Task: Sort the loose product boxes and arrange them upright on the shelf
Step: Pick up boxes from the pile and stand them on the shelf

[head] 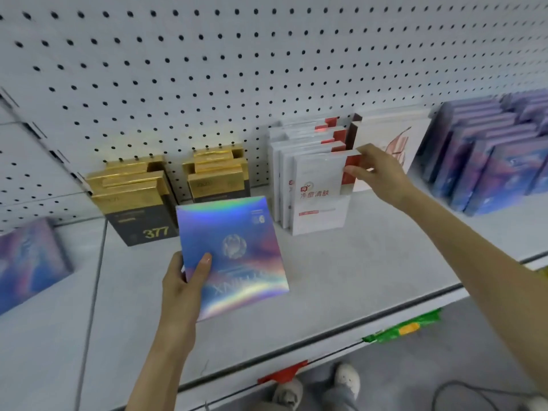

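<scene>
My left hand (189, 280) grips a shiny holographic blue-purple box (234, 250) by its lower left edge and holds it tilted above the grey shelf (355, 277). My right hand (376, 170) pinches the top right corner of the front white-and-red box (320, 194), which stands upright at the head of a row of like boxes (299, 140). Two rows of gold-and-black boxes (136, 200) stand to the left against the pegboard. Behind my right hand stands a larger white box with a pink leaf print (394, 134).
Rows of blue-purple boxes (486, 161) stand at the right end of the shelf. Another blue-purple box (29, 262) lies flat on the neighbouring shelf at far left. The pegboard wall (237, 54) backs the shelf. Green packaging (406, 327) shows below the shelf edge.
</scene>
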The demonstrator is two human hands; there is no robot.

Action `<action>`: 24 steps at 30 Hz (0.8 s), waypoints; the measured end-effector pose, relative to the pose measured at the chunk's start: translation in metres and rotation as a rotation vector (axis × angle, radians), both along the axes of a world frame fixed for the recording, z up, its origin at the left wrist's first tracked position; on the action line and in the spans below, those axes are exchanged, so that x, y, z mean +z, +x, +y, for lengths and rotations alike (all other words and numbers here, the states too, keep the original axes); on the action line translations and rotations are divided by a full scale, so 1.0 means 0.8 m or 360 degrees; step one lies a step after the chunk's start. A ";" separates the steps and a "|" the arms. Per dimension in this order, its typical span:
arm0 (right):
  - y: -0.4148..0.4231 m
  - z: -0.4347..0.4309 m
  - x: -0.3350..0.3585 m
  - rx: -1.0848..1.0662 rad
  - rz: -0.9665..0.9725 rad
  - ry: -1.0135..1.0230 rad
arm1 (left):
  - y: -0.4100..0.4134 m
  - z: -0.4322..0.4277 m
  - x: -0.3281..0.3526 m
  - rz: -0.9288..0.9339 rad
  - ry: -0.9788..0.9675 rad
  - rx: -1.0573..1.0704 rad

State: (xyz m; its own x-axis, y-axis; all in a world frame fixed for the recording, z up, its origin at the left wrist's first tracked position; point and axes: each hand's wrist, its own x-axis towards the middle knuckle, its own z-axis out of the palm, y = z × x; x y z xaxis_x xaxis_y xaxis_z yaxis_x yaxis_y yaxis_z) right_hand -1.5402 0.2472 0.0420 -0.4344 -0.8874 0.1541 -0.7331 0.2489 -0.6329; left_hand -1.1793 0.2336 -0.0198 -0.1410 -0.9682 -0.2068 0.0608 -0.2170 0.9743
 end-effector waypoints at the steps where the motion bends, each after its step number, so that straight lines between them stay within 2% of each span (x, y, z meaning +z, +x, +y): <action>1: -0.001 -0.002 0.001 0.0022 0.0004 0.0009 | -0.002 0.000 0.001 -0.0008 0.0000 -0.0001; 5: -0.002 -0.007 -0.001 0.0082 -0.0090 0.0094 | -0.005 0.003 0.000 -0.0046 -0.0013 0.0010; 10: -0.001 -0.009 -0.008 0.0068 -0.0197 0.0030 | 0.000 0.011 0.000 -0.0053 -0.0024 0.0036; 18: 0.005 0.003 -0.012 0.0014 -0.0202 0.0063 | -0.010 0.021 0.008 -0.0022 -0.0030 0.0011; 22: 0.016 0.051 -0.015 -0.0269 -0.0456 -0.0223 | -0.042 0.035 0.012 -0.0006 -0.0030 -0.0107; 24: 0.026 0.088 -0.016 -0.0234 -0.0716 -0.0160 | -0.066 0.043 0.011 0.0013 -0.0033 -0.0209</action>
